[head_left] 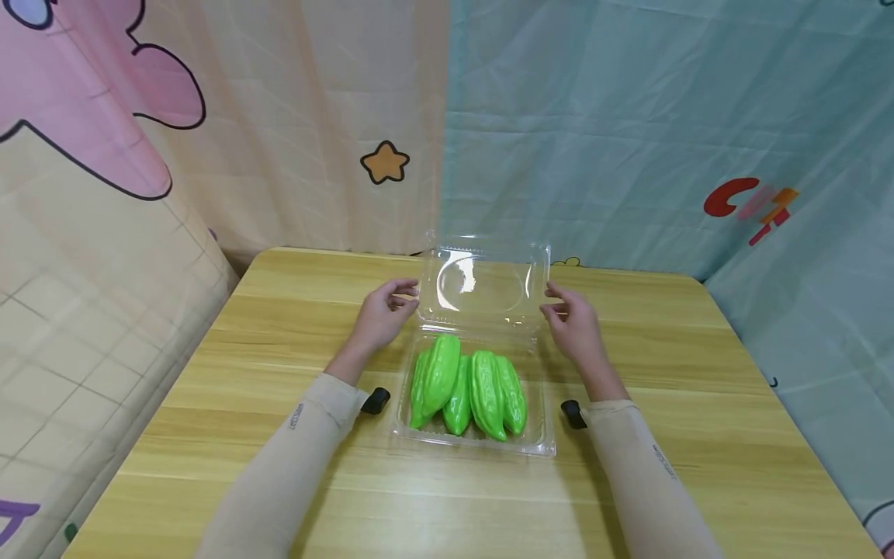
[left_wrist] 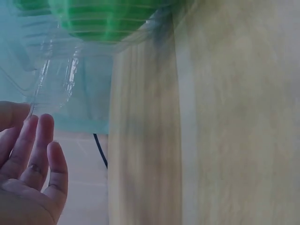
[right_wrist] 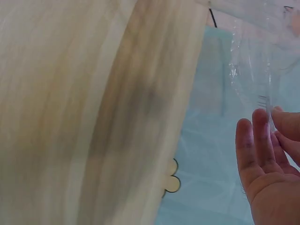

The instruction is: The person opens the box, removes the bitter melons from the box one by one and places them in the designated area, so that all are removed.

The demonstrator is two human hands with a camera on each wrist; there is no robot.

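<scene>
A clear plastic clamshell box (head_left: pixel 475 446) lies on the table with its hinged lid (head_left: pixel 489 291) raised at the back. Several bright green, ridged bitter melons (head_left: pixel 487 392) lie side by side in the base, one partly on top of another at the left. My left hand (head_left: pixel 388 314) pinches the lid's left edge between thumb and fingers, as the left wrist view shows at the rim (left_wrist: pixel 33 108). On the opposite side my right hand (head_left: pixel 574 322) pinches the lid's right edge (right_wrist: pixel 269 101), its other fingers loosely extended.
The wooden table (head_left: pixel 698 450) reaches back to a printed curtain (head_left: pixel 594 140) behind the lid. Another curtain (head_left: pixel 63 349) hangs along the left side. Black camera mounts (head_left: pixel 375 401) project from both sleeves beside the box.
</scene>
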